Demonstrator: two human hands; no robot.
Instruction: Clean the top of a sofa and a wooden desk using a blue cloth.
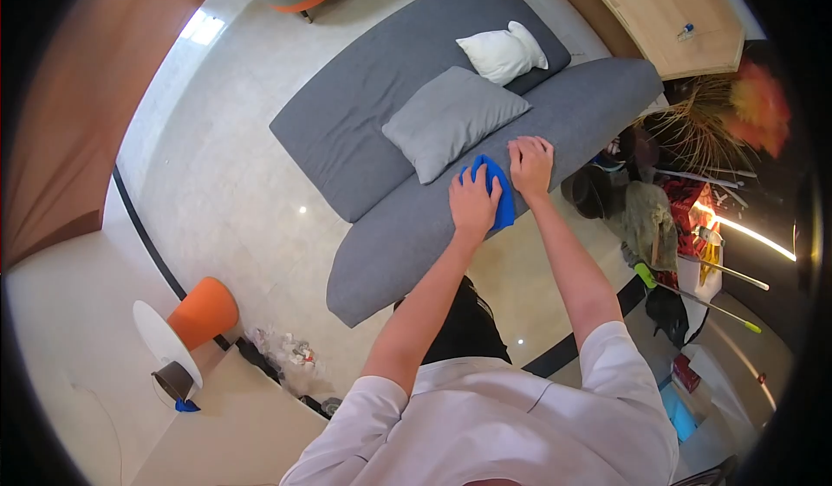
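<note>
My left hand (473,203) lies over a blue cloth (502,201) on the top of a grey sofa's backrest (396,255). Its fingers are curved over the fabric, and part of the cloth sticks out on the right of the hand and hangs over the back edge. Just to the right, my right hand (533,167) rests on the same backrest with bent fingers and holds nothing. In front of both hands, a grey cushion (455,119) leans on the seat (364,109). A smaller white pillow (504,54) sits beyond it.
On the right, a black bucket (587,190), a mop head (650,226) and several long handles crowd the floor. A wooden tabletop (676,25) stands at the upper right. At the lower left are an orange-based round table (205,314), a brown bucket (173,381) and a plastic bag of litter (292,356).
</note>
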